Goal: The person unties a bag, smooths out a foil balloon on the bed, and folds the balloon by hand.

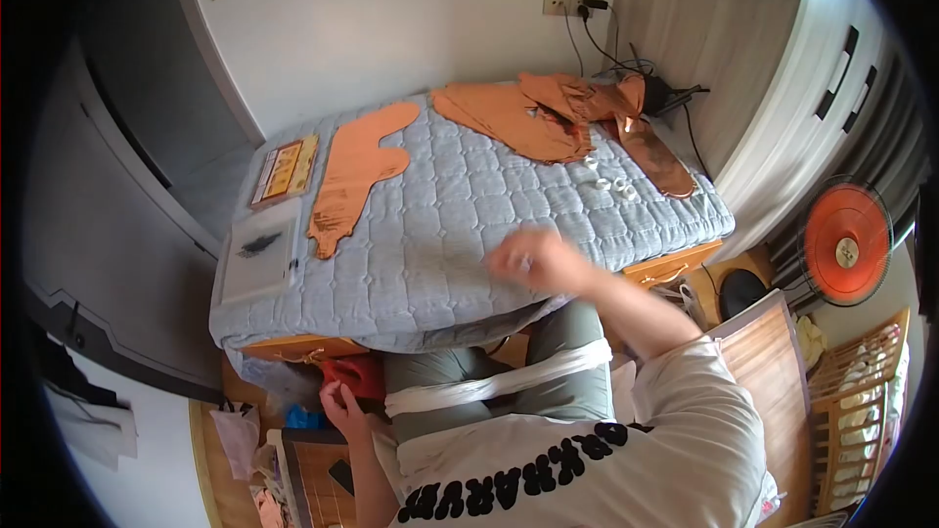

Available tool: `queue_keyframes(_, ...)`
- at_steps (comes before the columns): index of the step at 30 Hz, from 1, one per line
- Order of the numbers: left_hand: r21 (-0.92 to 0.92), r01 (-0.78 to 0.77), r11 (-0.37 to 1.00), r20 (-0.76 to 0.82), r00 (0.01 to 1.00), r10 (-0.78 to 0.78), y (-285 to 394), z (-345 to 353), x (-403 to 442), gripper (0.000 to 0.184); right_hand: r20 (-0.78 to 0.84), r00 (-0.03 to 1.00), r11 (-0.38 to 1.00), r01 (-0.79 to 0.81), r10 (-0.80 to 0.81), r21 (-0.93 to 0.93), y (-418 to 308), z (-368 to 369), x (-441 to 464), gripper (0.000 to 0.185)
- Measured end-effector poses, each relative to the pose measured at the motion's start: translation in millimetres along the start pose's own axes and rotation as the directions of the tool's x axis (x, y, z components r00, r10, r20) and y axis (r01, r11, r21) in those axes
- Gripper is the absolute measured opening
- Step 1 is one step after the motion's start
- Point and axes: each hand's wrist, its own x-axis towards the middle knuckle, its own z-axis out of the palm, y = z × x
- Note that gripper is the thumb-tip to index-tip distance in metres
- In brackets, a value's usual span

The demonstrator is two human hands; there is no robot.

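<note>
Grey quilted bedding (430, 293) carried a flat orange cutout (354, 161) beyond the right hand (538, 260); red fabric (364, 377) lay beside the left hand (345, 413); both hands' grasp was indeterminable.

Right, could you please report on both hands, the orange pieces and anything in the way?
Right hand blurred over bed, grip unclear. Left hand low, near red item. Flat orange piece at left, orange pile far right; white rings beside it.

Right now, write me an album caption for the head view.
Blurred right hand in front of a quilted bed, left hand held low, flat orange pieces spread out.
</note>
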Motion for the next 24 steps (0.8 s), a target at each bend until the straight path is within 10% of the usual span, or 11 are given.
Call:
queue_keyframes(2,-0.060,-0.106,0.993,-0.051,0.993,0.103,28,20,20,0.014,-0.173,0.947,0.897,-0.314,0.272,-0.312,42,-57,15,0.020)
queue_keyframes(7,-0.259,-0.379,0.888,-0.107,0.925,0.364,86,75,68,0.023,-0.172,0.977,0.753,-0.204,0.122,-0.625,176,-108,27,0.032)
queue_keyframes(13,-0.190,-0.572,0.798,-0.063,0.818,0.572,159,101,81,0.024,-0.141,0.873,0.689,-0.460,0.468,-0.560,188,-104,30,0.031)
queue_keyframes(24,-0.365,-0.466,0.806,0.052,0.854,0.517,180,144,73,0.020,-0.424,0.857,0.678,-0.498,0.291,-0.541,191,-101,30,0.019)
